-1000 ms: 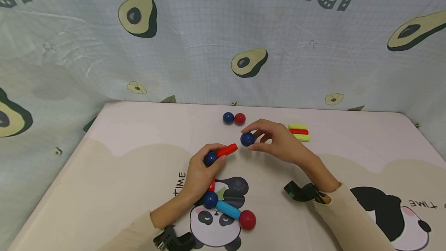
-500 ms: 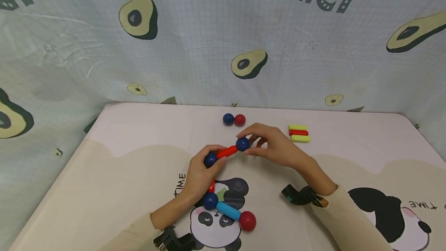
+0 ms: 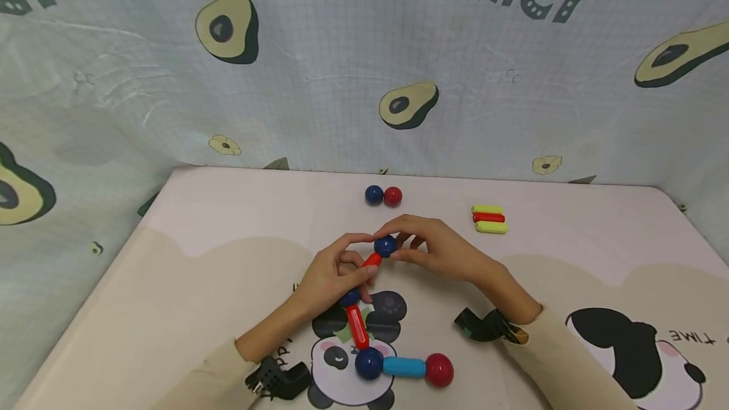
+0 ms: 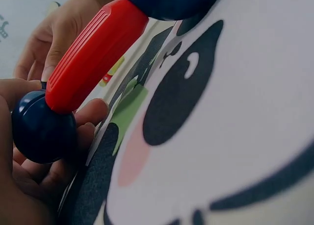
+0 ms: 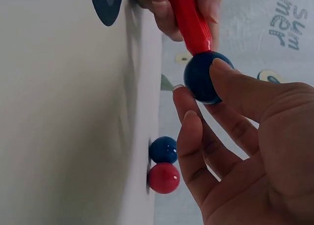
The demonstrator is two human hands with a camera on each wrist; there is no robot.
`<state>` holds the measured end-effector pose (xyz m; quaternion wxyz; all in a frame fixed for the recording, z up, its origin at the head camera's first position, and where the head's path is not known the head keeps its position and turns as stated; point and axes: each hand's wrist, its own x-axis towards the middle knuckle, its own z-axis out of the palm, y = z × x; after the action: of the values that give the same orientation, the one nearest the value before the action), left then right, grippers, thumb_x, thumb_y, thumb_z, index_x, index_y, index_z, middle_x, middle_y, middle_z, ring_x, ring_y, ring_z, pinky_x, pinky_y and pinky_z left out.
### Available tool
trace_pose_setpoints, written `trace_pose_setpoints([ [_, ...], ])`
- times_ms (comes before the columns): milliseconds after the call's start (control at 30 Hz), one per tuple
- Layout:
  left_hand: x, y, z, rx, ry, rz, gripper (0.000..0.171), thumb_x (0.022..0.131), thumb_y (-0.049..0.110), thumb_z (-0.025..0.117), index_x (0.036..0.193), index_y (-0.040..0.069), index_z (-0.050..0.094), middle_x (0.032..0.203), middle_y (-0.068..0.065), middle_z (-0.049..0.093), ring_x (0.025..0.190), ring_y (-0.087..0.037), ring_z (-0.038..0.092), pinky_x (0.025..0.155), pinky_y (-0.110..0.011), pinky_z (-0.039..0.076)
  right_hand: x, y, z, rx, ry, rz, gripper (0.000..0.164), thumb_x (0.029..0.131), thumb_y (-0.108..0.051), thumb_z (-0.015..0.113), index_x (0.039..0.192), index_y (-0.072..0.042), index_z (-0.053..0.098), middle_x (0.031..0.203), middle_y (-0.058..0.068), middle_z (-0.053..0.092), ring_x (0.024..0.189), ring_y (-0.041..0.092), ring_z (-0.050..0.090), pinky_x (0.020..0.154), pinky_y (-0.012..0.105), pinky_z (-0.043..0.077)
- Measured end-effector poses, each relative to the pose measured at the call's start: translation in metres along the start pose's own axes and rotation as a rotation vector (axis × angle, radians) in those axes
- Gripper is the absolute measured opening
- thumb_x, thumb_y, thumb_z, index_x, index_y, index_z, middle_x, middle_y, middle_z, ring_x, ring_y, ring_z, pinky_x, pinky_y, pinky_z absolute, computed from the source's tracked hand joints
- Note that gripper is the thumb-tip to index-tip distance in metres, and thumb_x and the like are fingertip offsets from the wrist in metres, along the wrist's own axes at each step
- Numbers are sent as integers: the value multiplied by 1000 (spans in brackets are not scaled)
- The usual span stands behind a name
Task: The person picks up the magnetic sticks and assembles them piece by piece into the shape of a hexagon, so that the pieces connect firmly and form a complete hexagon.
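Note:
My right hand (image 3: pixel 441 250) pinches a dark blue ball (image 3: pixel 385 246) between thumb and fingers. That ball touches the tip of a red rod (image 5: pixel 189 21), which my left hand (image 3: pixel 327 276) grips. Behind the left fingers, a second blue ball (image 4: pixel 43 132) joins this rod to another red rod (image 3: pixel 357 326), which slants down toward me. From there the chain continues through a third blue ball (image 3: pixel 369 363) and a light blue rod (image 3: pixel 404 367) to a red ball (image 3: pixel 440 370). Left fingers partly cover the upper rod and middle ball in the head view.
Toward the back of the table, a loose blue ball (image 3: pixel 374 195) and a red ball (image 3: pixel 393 196) sit side by side. Two yellow rods with a red rod (image 3: pixel 488 217) between them lie at the right. An avocado-print sheet (image 3: pixel 319 81) hangs behind the table.
My right hand has brought its blue ball down-left against the red rod held by my left hand. The chain has turned, its lower end swinging right and toward me.

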<state>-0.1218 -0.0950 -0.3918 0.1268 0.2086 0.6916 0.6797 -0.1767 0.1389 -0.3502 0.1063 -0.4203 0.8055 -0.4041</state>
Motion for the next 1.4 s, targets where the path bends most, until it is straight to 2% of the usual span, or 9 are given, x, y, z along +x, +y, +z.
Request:
trace_pose_setpoints([
  [200, -2, 2, 1, 87, 41, -36, 45, 93, 14, 63, 135, 13, 46, 75, -11, 60, 50, -27, 62, 57, -30, 52, 2, -5, 3, 10, -11, -15, 43, 87, -4, 69, 127, -15, 58, 122, -4, 59, 95, 12, 60, 79, 31, 52],
  [267, -3, 2, 1, 116, 48, -36, 45, 93, 16, 63, 135, 14, 46, 73, -10, 59, 49, -26, 61, 56, -29, 50, 2, -6, 4, 9, -12, -17, 43, 87, -3, 68, 127, -15, 58, 122, -3, 59, 96, 12, 60, 79, 31, 52],
  [500, -2, 1, 2, 83, 57, -35, 44, 94, 12, 62, 135, 15, 46, 70, -16, 57, 48, -29, 61, 52, -32, 53, -4, -7, -7, -61, 56, 41, 43, 87, -6, 70, 126, -17, 59, 122, 1, 60, 96, 10, 61, 80, 29, 52],
  [700, -1, 0, 4, 56, 118, -22, 45, 94, 4, 58, 137, 8, 43, 74, -24, 56, 49, -36, 61, 52, -31, 52, -26, 2, -26, -128, 149, 142, 40, 86, -8, 71, 124, -15, 62, 118, 4, 62, 94, 12, 62, 80, 31, 53],
  [867, -2, -2, 3, 58, 213, -12, 43, 95, 9, 59, 136, 12, 45, 73, -20, 58, 49, -30, 62, 54, -28, 51, -49, 17, -37, -178, 161, 220, 36, 86, -9, 71, 121, -15, 64, 117, 2, 62, 92, 12, 62, 78, 32, 53],
  [1067, -2, -4, 2, 30, 318, 6, 41, 95, 17, 61, 134, 18, 47, 73, -17, 59, 47, -30, 62, 54, -32, 53, -72, 30, -46, -255, 217, 218, 36, 85, -5, 71, 120, -14, 64, 116, 1, 61, 88, 12, 62, 73, 30, 52],
  [1233, -2, -4, 2, -14, 395, 25, 42, 95, 13, 60, 134, 18, 46, 73, -18, 57, 46, -31, 61, 51, -36, 54, -86, 36, -53, -311, 284, 227, 36, 85, -5, 72, 118, -16, 65, 121, 2, 60, 86, 13, 62, 70, 26, 50],
  [1333, -1, -4, 1, -19, 414, 38, 42, 95, 12, 61, 134, 16, 47, 73, -19, 56, 46, -31, 61, 51, -36, 54, -93, 40, -56, -344, 326, 237, 35, 83, -5, 73, 116, -15, 66, 117, 2, 63, 84, 14, 61, 67, 24, 49],
  [1400, -1, -4, -1, -11, 402, 40, 43, 94, 14, 62, 134, 16, 48, 74, -19, 57, 46, -30, 61, 52, -35, 54, -97, 42, -57, -361, 349, 253, 34, 83, -4, 74, 115, -15, 66, 113, 2, 64, 83, 15, 60, 65, 23, 49],
])
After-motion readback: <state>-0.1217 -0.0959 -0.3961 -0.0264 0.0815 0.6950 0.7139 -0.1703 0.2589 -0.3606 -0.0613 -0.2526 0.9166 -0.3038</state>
